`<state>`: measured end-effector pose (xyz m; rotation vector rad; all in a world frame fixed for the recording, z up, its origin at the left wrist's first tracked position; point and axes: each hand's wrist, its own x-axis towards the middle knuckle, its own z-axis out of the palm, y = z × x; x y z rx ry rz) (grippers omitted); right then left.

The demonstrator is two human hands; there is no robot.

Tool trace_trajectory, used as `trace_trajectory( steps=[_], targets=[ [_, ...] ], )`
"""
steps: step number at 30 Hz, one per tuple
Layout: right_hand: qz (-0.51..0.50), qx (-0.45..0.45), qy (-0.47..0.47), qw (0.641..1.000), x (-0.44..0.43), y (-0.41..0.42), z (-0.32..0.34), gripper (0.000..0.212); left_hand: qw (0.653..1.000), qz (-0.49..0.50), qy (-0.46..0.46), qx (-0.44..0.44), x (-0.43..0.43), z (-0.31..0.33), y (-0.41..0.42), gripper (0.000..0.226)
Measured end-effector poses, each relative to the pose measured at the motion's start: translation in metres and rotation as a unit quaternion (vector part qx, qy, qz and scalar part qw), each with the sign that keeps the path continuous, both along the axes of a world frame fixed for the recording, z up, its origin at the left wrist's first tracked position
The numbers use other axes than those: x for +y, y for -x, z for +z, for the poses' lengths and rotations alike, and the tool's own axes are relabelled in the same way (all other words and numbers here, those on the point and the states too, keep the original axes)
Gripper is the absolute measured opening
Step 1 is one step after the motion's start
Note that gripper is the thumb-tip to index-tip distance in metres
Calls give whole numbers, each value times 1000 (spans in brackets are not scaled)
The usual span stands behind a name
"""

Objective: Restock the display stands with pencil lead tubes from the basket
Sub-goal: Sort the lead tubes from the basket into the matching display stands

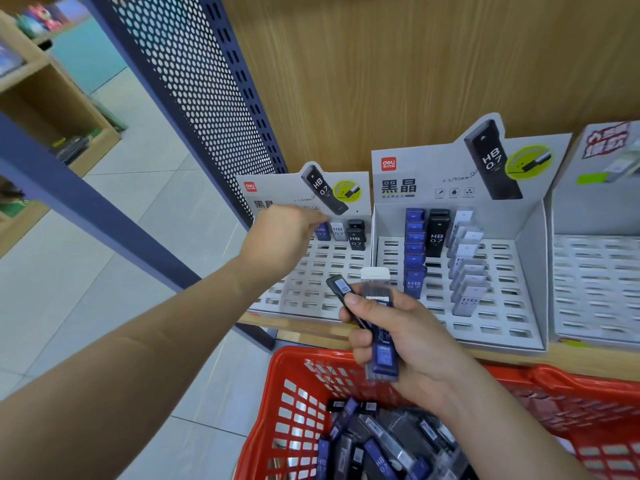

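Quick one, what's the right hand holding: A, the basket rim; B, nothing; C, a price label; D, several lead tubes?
D: the right hand grips several lead tubes, fanned out above the red basket.

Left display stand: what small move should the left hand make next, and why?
Probably finish seating the blue tube in the back row of the left display stand. The left hand reaches there, right at that tube, though its grip is hidden. Most slots are empty, and the right hand holds a bundle of tubes ready.
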<state>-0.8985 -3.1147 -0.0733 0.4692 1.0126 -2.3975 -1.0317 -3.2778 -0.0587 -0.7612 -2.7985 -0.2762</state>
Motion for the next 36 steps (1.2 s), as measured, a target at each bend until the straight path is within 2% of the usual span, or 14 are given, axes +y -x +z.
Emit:
trace_trajectory(
  steps=[2, 3, 4, 6, 8, 9, 11, 15, 19, 21, 25, 27, 31, 36],
  targets=[
    [-5, -4, 22, 1000, 0, 0, 1, 26, 999, 45, -4, -27, 4, 10, -6, 28],
    [-5, -5, 34, 999, 0, -1, 2, 25, 993, 70, -38, -82, 7, 18, -12, 27],
    [-5, -4, 44, 999, 0, -2, 3, 24, 975, 84, -103, -180, 10, 27, -19, 24],
    [-6, -1, 62, 998, -2, -4, 7, 23, 875, 69, -223, -424, 14, 47, -35, 19],
    [-14, -3, 88, 996, -4, -6, 11, 22, 802, 20, -234, -549, 9, 61, -48, 29],
    [-19, -8, 100, 995, -5, -7, 13, 21, 786, -3, -236, -572, 6, 65, -53, 32],
    [-26, -20, 116, 993, -7, -8, 15, 24, 794, -23, -247, -555, 0, 69, -59, 31],
    [-23, -41, 115, 992, -10, -12, 17, 28, 797, 39, -318, -512, -8, 71, -60, 24],
    [-27, -53, 26, 998, -8, -15, 14, 29, 831, 102, -332, -435, -15, 71, -50, 12],
    [-28, -65, -8, 997, -7, -16, 12, 29, 869, 110, -288, -386, -17, 66, -45, 12],
    [-15, -87, 1, 996, -7, -13, 12, 24, 954, 92, -117, -260, -16, 47, -34, 15],
    [-9, -88, 32, 996, -7, -11, 11, 16, 973, 88, -77, -199, -16, 42, -30, 12],
    [-15, -59, 66, 996, -7, -6, 7, 20, 971, 125, -132, -158, -14, 36, -23, 14],
    [-11, -32, 51, 998, -3, -6, 7, 23, 953, 103, -203, -198, 2, 32, -24, 14]
  ],
)
